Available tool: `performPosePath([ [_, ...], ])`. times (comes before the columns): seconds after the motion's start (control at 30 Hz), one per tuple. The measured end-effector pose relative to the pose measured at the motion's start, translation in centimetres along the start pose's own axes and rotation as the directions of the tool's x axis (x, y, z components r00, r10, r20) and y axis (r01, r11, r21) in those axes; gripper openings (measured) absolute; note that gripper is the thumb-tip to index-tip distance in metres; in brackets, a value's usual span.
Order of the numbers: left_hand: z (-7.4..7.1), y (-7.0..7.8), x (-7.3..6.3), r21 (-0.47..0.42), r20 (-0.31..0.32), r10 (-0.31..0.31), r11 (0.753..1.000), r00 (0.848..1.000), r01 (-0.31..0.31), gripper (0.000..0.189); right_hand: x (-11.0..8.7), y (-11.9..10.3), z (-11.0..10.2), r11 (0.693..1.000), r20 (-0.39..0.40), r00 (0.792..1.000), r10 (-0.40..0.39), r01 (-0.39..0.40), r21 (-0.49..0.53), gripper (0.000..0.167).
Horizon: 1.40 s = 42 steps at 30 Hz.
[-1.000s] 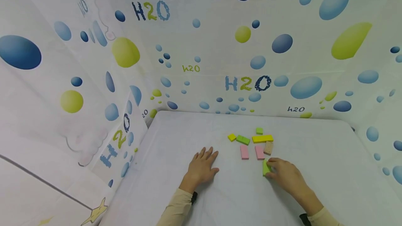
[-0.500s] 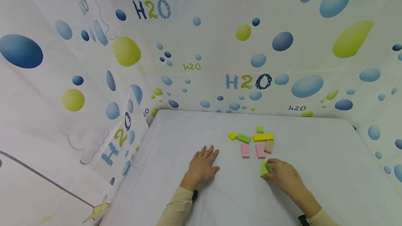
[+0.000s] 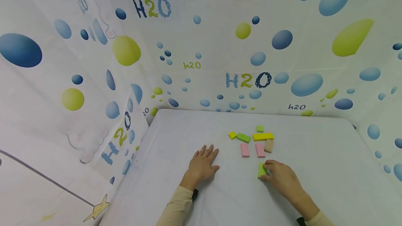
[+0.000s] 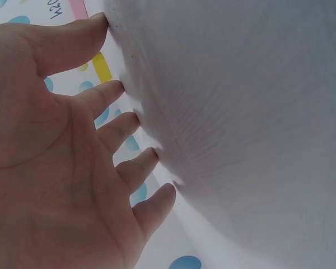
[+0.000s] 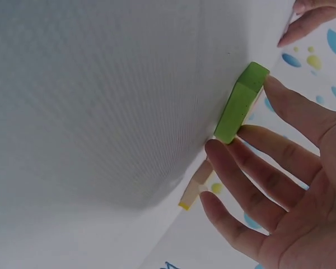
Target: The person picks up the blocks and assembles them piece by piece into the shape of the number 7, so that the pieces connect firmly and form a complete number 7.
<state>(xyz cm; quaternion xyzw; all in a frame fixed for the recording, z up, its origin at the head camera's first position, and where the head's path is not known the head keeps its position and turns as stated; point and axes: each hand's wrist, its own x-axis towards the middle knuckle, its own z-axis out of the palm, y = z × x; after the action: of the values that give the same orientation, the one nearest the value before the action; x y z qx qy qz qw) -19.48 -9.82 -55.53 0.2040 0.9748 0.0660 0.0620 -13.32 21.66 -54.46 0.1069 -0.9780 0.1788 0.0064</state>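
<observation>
1. The green block [image 3: 261, 171] lies on or just over the counter [image 3: 232, 198]; the contact is too small to tell. It sits at the left edge of the right hand's [image 3: 284, 180] fingers, which pinch it end to end, thumb at its near end.
2. Its long axis runs away from the person, roughly along the span between thumb and fingertips.
3. Straight beyond those fingers, apart from the green block, lies a pink block [image 3: 260, 150], with a wooden block [image 3: 268, 146] beside it.
4. The left hand [image 3: 202, 166] is farther off, its fingers spread, fingertips on the counter.
</observation>
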Motion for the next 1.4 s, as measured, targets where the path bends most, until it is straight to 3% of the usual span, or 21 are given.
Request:
performPosePath([
  [0.77,0.3,-0.2,0.0,-0.005,0.012,-0.011,1.000,1.000,0.011,0.068,-1.1,-2.3,1.1,1.000,-0.021,1.000,0.015,-0.015,0.010,0.046],
  [1.4,0.3,-0.2,0.1,-0.007,0.013,-0.012,1.000,1.000,0.012,0.068,-2.0,-3.9,1.5,0.999,-0.025,1.000,-0.019,0.017,-0.045,0.046],
])
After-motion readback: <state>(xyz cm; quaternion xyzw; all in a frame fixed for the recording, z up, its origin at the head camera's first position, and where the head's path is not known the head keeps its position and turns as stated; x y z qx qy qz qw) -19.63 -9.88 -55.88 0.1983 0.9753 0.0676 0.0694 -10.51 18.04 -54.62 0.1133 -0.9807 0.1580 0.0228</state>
